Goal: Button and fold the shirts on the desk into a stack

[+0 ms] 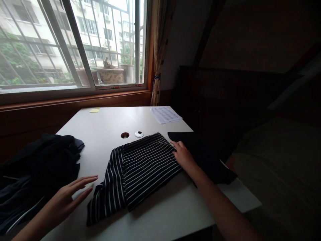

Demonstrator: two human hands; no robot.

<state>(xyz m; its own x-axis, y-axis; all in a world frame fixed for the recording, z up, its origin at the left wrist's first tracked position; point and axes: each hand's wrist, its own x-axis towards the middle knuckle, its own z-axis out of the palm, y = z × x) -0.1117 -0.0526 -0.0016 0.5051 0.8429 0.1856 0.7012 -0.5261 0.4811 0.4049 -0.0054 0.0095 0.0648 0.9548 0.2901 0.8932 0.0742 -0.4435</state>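
From my remote seat I see the striped garment (147,164) in the middle of the tabletop (105,134), its long axis slanting from the near left edge toward the right edge. My right hand (184,155) is nearer, half curled at the garment's right end; whether it grips, I cannot tell. My left hand (66,197) is open, empty, just beside the left end. The right forearm partly hides a black cloth (205,154); the dark heap (42,164) at the left edge is cut off

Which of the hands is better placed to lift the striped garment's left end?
Probably the left hand: it is open and nearer that end of the striped garment, while the right hand is at the opposite edge.
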